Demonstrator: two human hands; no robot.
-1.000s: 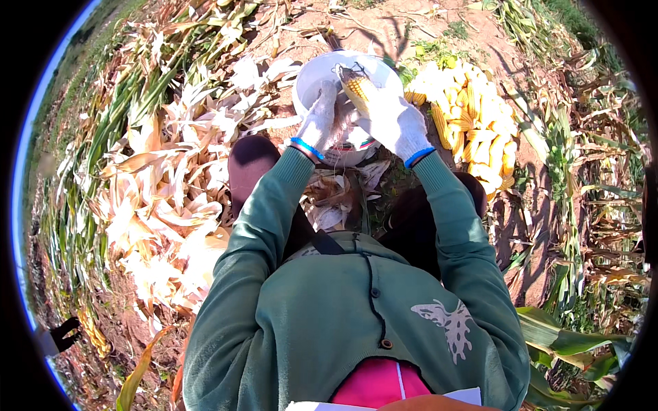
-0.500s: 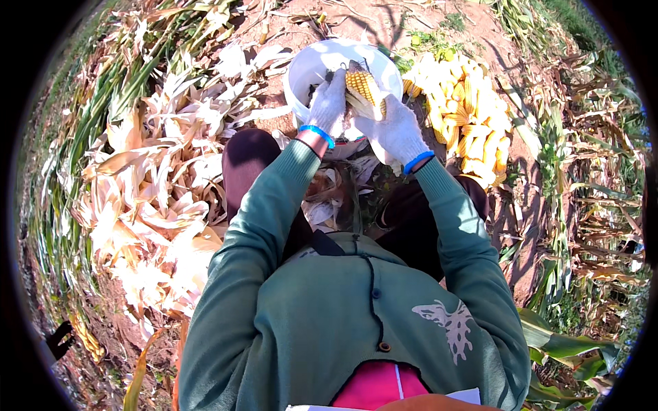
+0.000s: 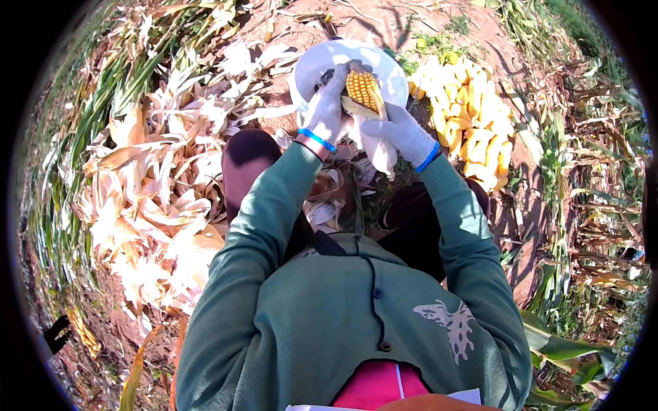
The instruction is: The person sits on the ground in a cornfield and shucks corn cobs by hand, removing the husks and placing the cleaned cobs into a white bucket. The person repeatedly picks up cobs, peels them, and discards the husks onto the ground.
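Note:
Over the white bucket [image 3: 302, 81] in front of me is a partly husked ear of corn [image 3: 363, 89], its yellow kernels bare and its tip dark. My left hand [image 3: 325, 109], in a white knit glove, is closed on its left side near the tip. Lower on the right, my right hand [image 3: 404, 131], gloved alike, grips the ear by its base and the pale husk [image 3: 378, 152], which hangs down towards my knees. Gloves and husk hide part of the ear. Dark pieces lie inside the bucket, too small to make out.
A big heap of dry husks [image 3: 161, 185] spreads on my left. To the right of the bucket lies a pile of husked yellow corn ears [image 3: 473, 116]. Cut stalks [image 3: 606, 205] line the far right. My bent knees [image 3: 250, 164] flank the bucket's near side.
The husk has come down off the ear and hangs longer below my right hand, baring more kernels. My right hand has shifted slightly right and down.

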